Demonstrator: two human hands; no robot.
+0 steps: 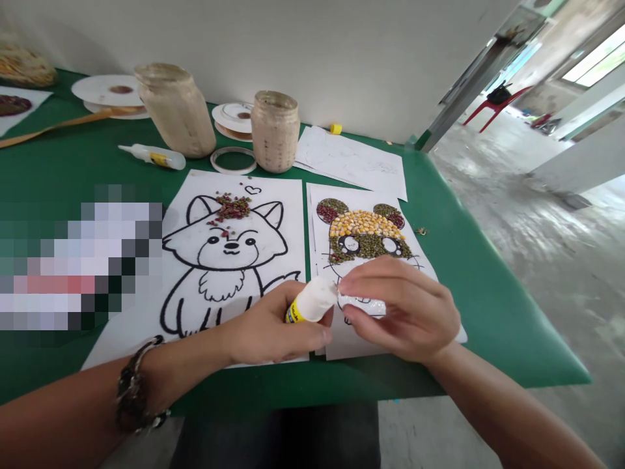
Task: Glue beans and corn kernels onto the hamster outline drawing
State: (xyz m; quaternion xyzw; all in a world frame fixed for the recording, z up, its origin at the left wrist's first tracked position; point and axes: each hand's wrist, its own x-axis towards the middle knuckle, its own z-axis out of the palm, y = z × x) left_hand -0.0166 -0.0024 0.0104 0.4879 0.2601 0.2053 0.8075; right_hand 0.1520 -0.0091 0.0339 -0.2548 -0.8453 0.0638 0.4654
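Observation:
My left hand (278, 326) is wrapped around a white glue bottle (317, 299) with a yellow label, tilted so its white end points right. My right hand (405, 309) is curled beside that end, its fingertips at the tip; what they pinch, if anything, is too small to make out. A shiny whitish patch (374, 306) shows below its fingers. Under my hands lie two drawings. The fox drawing (273, 254) has red and green beans heaped on its forehead. The hamster drawing (319, 192) is partly covered with yellow corn kernels (366, 223) and beans; its lower part is mostly hidden.
Behind the drawings stand two cloudy jars (178, 111) (276, 133), ribbon spools (110, 91), a tape ring (233, 159) and another glue bottle (159, 157). Loose papers (351, 159) and a yellow cap (335, 129) lie near the wall. The green table (488, 312) ends at the right.

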